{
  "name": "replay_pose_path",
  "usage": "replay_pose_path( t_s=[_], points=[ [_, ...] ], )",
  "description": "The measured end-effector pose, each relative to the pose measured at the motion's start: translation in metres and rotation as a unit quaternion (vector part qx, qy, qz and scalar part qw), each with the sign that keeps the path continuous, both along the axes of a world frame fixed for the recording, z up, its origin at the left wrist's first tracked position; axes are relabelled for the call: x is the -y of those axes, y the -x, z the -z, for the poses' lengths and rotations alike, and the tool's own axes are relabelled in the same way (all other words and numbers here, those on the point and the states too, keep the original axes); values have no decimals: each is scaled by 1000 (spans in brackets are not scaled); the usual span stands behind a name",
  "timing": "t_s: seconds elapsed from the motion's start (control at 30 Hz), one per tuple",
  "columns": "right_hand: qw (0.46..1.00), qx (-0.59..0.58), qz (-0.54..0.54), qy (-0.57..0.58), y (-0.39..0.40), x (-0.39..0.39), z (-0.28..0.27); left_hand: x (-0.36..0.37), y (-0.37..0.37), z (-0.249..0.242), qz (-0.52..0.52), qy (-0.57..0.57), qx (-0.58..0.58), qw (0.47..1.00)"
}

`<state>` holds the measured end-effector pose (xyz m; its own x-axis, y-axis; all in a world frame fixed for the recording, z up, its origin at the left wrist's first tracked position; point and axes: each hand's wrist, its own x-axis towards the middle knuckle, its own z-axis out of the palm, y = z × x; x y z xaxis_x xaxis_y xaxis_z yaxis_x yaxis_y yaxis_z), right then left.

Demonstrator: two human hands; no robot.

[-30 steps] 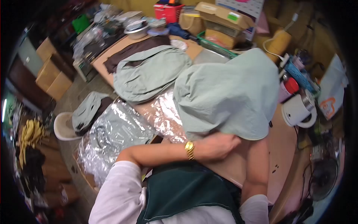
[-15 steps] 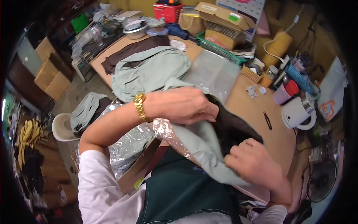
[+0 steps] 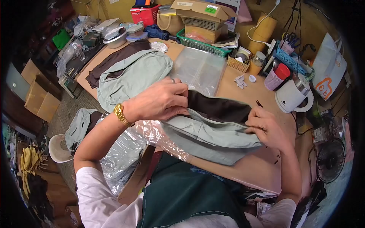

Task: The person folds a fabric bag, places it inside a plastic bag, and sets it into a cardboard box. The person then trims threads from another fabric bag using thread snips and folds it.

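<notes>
A pale green fabric bag point(image 3: 213, 133) with a dark brown inside is stretched between my two hands above the table, its long mouth facing up. My left hand point(image 3: 161, 99), with a gold watch at the wrist, pinches the left end of the mouth. At the opposite end, my right hand point(image 3: 265, 127) grips the edge between thumb and fingers. Behind them lies a pile of similar pale green and dark brown fabric pieces point(image 3: 133, 70). Clear plastic sleeves point(image 3: 197, 70) lie flat to the right of that pile. Clear plastic wrap point(image 3: 159, 136) passes under my left forearm.
On the right stand a white electric kettle point(image 3: 294, 93), a pink cup with a red top point(image 3: 279, 76) and a fan point(image 3: 330, 159). A green basket point(image 3: 205, 46) and a cardboard box point(image 3: 201, 11) sit at the back. A white stool point(image 3: 59, 146) bearing fabric is at left.
Both hands have pulled the bag's mouth out straight and level. My right hand has risen, and the bag has turned so its dark inside shows as a long slot. The view has shifted slightly.
</notes>
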<state>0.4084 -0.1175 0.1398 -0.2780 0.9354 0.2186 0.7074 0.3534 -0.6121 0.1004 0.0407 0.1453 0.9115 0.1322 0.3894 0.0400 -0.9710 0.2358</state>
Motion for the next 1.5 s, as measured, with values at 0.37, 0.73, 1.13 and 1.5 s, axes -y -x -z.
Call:
replay_pose_path(
  t_s=[0.37, 0.73, 1.13, 1.5],
  points=[
    [988, 39, -145, 46, -16, 2, -11, 14, 6, -25, -99, 122, -334, 930],
    [886, 393, 191, -155, -13, -23, -56, 35, -10, -59, -287, -347, -129, 884],
    [882, 426, 145, -142, 26, 6, -23, 70, -4, -32, -331, -165, -145, 918],
    [908, 374, 185, 30, 42, 22, 71, 59, 3, 64, -286, 162, -209, 921]
  ],
)
